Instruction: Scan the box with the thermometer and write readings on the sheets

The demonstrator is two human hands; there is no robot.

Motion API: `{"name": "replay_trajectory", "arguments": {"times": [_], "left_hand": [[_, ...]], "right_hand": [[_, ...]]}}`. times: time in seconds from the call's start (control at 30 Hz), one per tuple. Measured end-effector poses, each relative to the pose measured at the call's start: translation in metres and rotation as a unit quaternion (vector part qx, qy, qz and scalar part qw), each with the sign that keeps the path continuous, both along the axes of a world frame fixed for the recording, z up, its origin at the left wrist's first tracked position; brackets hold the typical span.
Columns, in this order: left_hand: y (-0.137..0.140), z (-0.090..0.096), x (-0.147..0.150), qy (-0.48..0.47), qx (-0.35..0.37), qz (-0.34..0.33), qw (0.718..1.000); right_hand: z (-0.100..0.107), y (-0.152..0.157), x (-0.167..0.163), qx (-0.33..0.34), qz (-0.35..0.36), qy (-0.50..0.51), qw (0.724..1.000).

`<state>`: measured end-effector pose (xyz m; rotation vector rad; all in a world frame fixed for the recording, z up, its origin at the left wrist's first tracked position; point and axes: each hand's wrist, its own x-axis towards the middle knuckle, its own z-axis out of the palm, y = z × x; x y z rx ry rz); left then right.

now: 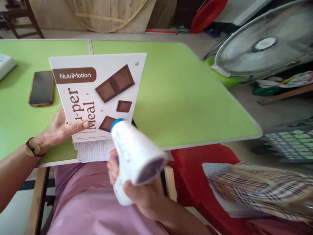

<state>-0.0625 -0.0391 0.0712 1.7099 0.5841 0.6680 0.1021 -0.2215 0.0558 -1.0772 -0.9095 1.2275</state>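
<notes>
My left hand (63,127) grips a white NutriMotion meal box (114,120) at its lower left, the thumb lying across the printed front. Brown chocolate pieces are pictured on the box, which is held upright over the near table edge. My right hand (132,186) is wrapped round the handle of a white gun-shaped infrared thermometer (134,147), slightly blurred. Its blue front end points at the lower right of the box, and its dark oval back faces me. Under the box, a white textured cloth (94,151) hangs by the table edge.
On the green table (186,98) a phone (42,88) lies left of the box. A white device (5,65) is cut off at the left edge. A large fan (264,44) stands beyond the right side. A red chair (195,182) holds a plaid cloth (259,186).
</notes>
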Motion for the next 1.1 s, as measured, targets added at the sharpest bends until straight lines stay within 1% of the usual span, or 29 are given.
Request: {"name": "replay_trajectory", "arguments": {"times": [0.03,0.1,0.2,0.3,0.4,0.53,0.73,0.97,1.1], "left_hand": [[0.0,0.0,0.0,0.004,-0.002,0.002,1.0],[0.0,-0.001,-0.001,0.015,-0.007,0.011,1.0],[-0.001,0.0,-0.002,0.026,-0.003,0.027,0.999],[-0.002,0.001,-0.001,0.028,0.0,0.02,0.999],[-0.001,0.0,0.0,0.014,-0.011,0.008,1.0],[0.0,-0.002,0.001,-0.006,-0.02,-0.001,1.0],[0.0,0.0,0.0,0.007,-0.012,0.008,1.0],[0.0,-0.001,0.001,0.01,-0.009,-0.002,1.0],[0.0,-0.001,-0.001,0.024,0.002,0.01,1.0]], "right_hand": [[-0.004,0.0,-0.008,-0.006,0.017,0.024,1.0],[-0.011,0.005,-0.016,-0.026,0.029,0.06,0.997],[-0.018,0.012,-0.016,-0.056,0.017,0.083,0.995],[-0.023,0.014,-0.017,-0.072,0.012,0.112,0.991],[-0.022,0.014,-0.02,-0.067,0.016,0.13,0.989],[-0.017,0.016,-0.02,-0.062,0.025,0.131,0.989],[-0.016,0.016,-0.02,-0.046,0.023,0.13,0.99],[-0.018,0.015,-0.02,-0.042,0.022,0.134,0.99],[-0.018,0.015,-0.02,-0.055,0.016,0.124,0.991]]}}
